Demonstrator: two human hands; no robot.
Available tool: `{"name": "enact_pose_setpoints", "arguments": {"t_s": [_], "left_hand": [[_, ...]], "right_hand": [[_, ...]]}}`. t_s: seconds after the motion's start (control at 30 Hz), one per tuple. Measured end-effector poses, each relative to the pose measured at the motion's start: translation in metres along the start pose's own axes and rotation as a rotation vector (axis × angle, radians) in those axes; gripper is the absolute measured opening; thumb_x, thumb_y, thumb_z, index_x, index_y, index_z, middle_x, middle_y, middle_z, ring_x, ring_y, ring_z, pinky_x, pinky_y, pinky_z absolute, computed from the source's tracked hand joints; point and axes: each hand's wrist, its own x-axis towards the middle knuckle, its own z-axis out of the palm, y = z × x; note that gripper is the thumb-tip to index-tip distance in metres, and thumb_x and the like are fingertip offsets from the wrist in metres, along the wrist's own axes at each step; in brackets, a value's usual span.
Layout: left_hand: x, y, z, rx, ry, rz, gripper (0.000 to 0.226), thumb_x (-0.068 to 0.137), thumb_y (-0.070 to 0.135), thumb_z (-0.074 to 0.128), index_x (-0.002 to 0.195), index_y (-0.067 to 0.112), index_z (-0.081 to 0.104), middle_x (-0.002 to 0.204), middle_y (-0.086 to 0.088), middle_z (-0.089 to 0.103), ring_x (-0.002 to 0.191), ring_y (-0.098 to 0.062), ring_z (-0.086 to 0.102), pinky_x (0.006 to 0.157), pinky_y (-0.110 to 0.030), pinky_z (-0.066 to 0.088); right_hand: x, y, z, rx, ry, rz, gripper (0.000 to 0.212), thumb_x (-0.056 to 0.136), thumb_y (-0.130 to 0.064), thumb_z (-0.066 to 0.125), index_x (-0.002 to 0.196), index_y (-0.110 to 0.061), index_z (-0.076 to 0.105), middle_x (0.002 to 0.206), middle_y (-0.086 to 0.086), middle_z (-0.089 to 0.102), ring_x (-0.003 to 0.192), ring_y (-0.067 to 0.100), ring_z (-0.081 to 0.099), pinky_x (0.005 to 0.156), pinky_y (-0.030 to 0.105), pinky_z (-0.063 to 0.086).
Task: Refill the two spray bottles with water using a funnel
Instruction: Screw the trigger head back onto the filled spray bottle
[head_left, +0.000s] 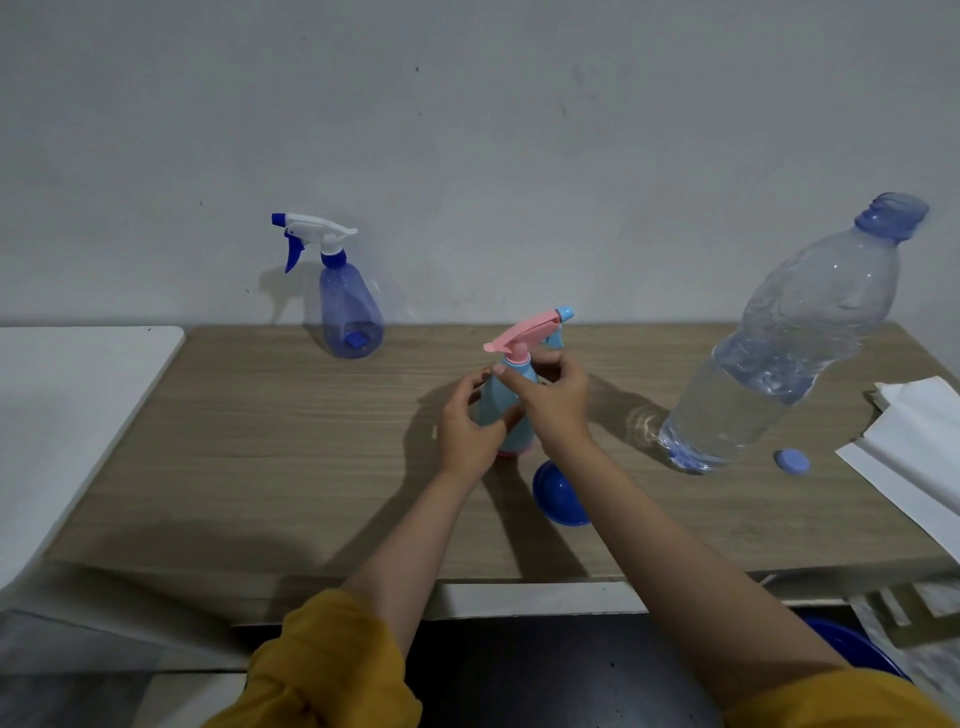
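Note:
A light blue spray bottle (501, 402) with a pink trigger head stands at the middle of the wooden table (260, 441). My left hand (467, 428) grips its body from the left. My right hand (550, 392) curls round its neck just under the pink head. A blue funnel (558, 493) lies on the table under my right wrist, partly hidden. A translucent blue spray bottle (348, 312) with a white and blue trigger stands at the back left by the wall. A large uncapped water bottle (779, 353), partly full, stands to the right.
The water bottle's blue cap (791, 461) lies beside its base. White paper sheets (914, 447) cover the table's right end. A white surface (67, 415) adjoins the table on the left. A blue basin (857, 649) shows below the table's front edge at right.

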Motion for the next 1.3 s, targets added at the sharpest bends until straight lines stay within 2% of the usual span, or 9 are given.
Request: {"name": "enact_pose_setpoints", "arguments": {"t_s": [0.13, 0.23, 0.33, 0.5, 0.77, 0.9, 1.0, 1.2, 1.3], "left_hand": [[0.000, 0.001, 0.000, -0.001, -0.010, 0.006, 0.046, 0.070, 0.016, 0.079, 0.109, 0.027, 0.058, 0.109, 0.013, 0.061, 0.107, -0.007, 0.054, 0.074, -0.010, 0.041], [-0.001, 0.002, 0.000, -0.014, -0.005, 0.008, 0.046, 0.070, 0.018, 0.080, 0.109, 0.025, 0.058, 0.106, 0.016, 0.060, 0.104, -0.003, 0.054, 0.072, -0.006, 0.042], [-0.002, 0.004, 0.000, -0.031, -0.003, 0.003, 0.046, 0.070, 0.023, 0.081, 0.109, 0.029, 0.058, 0.105, 0.020, 0.059, 0.103, 0.002, 0.054, 0.070, -0.005, 0.043], [-0.001, 0.003, -0.001, -0.003, -0.015, -0.006, 0.047, 0.070, 0.015, 0.078, 0.109, 0.029, 0.057, 0.102, 0.024, 0.056, 0.103, 0.001, 0.052, 0.072, -0.006, 0.041], [-0.001, -0.001, 0.003, -0.073, 0.021, -0.037, 0.047, 0.070, 0.012, 0.080, 0.112, 0.019, 0.058, 0.102, 0.006, 0.061, 0.088, 0.010, 0.057, 0.065, -0.003, 0.042], [0.000, -0.001, 0.002, -0.025, 0.003, -0.035, 0.048, 0.072, 0.008, 0.077, 0.115, 0.018, 0.057, 0.112, 0.005, 0.059, 0.103, -0.007, 0.054, 0.068, -0.004, 0.042], [0.001, -0.003, 0.002, -0.025, 0.003, -0.025, 0.047, 0.070, 0.012, 0.079, 0.111, 0.018, 0.057, 0.112, 0.000, 0.061, 0.101, -0.009, 0.056, 0.069, -0.003, 0.043], [-0.001, -0.008, 0.004, 0.024, 0.058, 0.037, 0.047, 0.062, 0.028, 0.070, 0.107, 0.020, 0.059, 0.108, -0.002, 0.062, 0.098, -0.013, 0.058, 0.079, -0.027, 0.050], [0.001, -0.012, 0.003, 0.063, 0.057, 0.058, 0.046, 0.067, 0.015, 0.075, 0.109, 0.018, 0.059, 0.110, -0.002, 0.061, 0.102, -0.016, 0.057, 0.082, -0.029, 0.048]], "right_hand": [[-0.002, 0.004, 0.001, -0.017, -0.041, -0.030, 0.047, 0.075, -0.023, 0.079, 0.116, -0.014, 0.058, 0.111, 0.004, 0.062, 0.103, 0.013, 0.059, 0.087, 0.027, 0.051], [0.000, 0.003, -0.001, -0.035, -0.054, -0.065, 0.032, 0.079, -0.018, 0.075, 0.108, -0.013, 0.064, 0.107, 0.003, 0.066, 0.101, 0.013, 0.061, 0.087, 0.029, 0.052], [0.003, 0.000, 0.001, 0.018, -0.022, -0.010, 0.038, 0.070, -0.020, 0.083, 0.100, -0.010, 0.061, 0.100, 0.002, 0.067, 0.096, 0.013, 0.063, 0.082, 0.027, 0.052], [0.000, 0.006, 0.000, -0.020, -0.029, -0.067, 0.042, 0.076, -0.022, 0.079, 0.113, -0.012, 0.061, 0.108, 0.001, 0.066, 0.101, 0.011, 0.061, 0.086, 0.025, 0.052], [-0.002, 0.000, 0.010, 0.021, 0.091, -0.032, 0.027, 0.071, -0.018, 0.083, 0.089, -0.019, 0.063, 0.093, -0.002, 0.068, 0.089, 0.010, 0.064, 0.080, 0.028, 0.054], [-0.001, 0.002, 0.007, -0.107, 0.007, -0.092, 0.031, 0.077, -0.024, 0.077, 0.104, -0.015, 0.066, 0.103, 0.000, 0.068, 0.098, 0.013, 0.063, 0.087, 0.033, 0.054], [-0.001, -0.002, 0.008, -0.098, 0.020, -0.074, 0.024, 0.078, -0.020, 0.077, 0.099, -0.011, 0.069, 0.097, 0.001, 0.071, 0.095, 0.014, 0.065, 0.087, 0.036, 0.055], [-0.002, -0.001, 0.019, 0.003, 0.148, 0.008, 0.026, 0.071, -0.018, 0.082, 0.092, -0.011, 0.067, 0.092, 0.004, 0.070, 0.091, 0.020, 0.066, 0.082, 0.036, 0.056], [-0.004, 0.000, 0.021, 0.020, 0.166, 0.008, 0.029, 0.071, -0.019, 0.082, 0.094, -0.012, 0.067, 0.094, 0.004, 0.069, 0.091, 0.020, 0.066, 0.081, 0.035, 0.056]]}}
